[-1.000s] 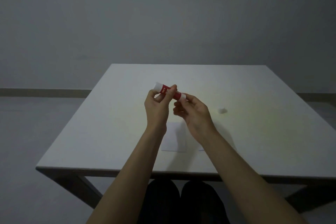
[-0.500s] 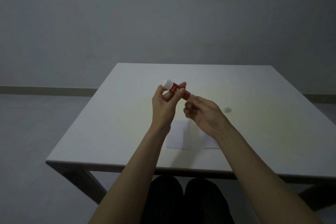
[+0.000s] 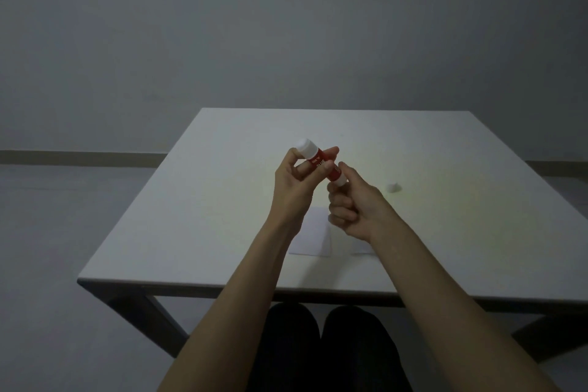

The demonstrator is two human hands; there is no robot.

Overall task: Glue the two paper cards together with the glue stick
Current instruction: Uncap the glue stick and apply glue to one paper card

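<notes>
1. Centre of frame: a short red plastic glue stick with white ends is held in the air above the white rectangular worktop, tilted so that one white end points to the upper left and the other to the lower right.
2. The left hand is closed on the red barrel, thumb against fingertips. The right hand pinches the lower-right white end; its other fingers are curled in.
3. Which white end is the cap and which the twist base cannot be told. A small white object lies on the worktop at centre right, well apart from the hands; it may be a cap, but it is too small to tell.
4. Below the hands, near the front edge of the worktop, lie the two white paper cards, flat and side by side. The right card is largely hidden by the right forearm.
5. Handling, as a judgement: the stick looks light, rigid and smooth, so it is best gripped round the barrel. The cards look thin and flexible and would likely slide under rubbing, so one hand should pin each down.
6. White lettering shows on the red barrel, but it is blurred and unreadable.
</notes>
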